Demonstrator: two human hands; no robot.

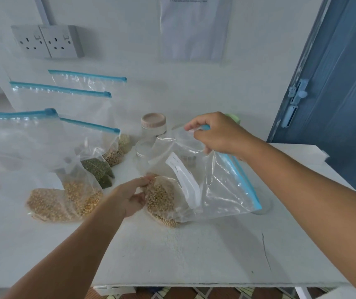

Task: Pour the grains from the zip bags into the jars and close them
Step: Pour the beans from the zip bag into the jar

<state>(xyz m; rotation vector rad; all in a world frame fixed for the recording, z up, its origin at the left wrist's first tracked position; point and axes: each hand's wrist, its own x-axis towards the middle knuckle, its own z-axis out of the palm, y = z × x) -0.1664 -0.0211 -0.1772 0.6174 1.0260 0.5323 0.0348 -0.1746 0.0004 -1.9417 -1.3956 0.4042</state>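
A clear zip bag (216, 186) with a blue zip strip and a white label lies on the white table (194, 255), with pale round grains (159, 199) heaped in its lower left corner. My right hand (218, 134) pinches the bag's top edge at the blue zip and lifts it. My left hand (133, 197) holds the grain-filled corner, fingers curled on the plastic. Behind the bag stands a glass jar with a beige lid (153, 126), and an open glass jar (143, 154) is in front of it.
Several more zip bags (43, 160) of yellow, tan and green grains lean against the wall at the left. A green lid (235, 118) peeks out behind my right hand. Wall sockets (47, 41) are at the upper left; a blue door (334, 93) borders the right.
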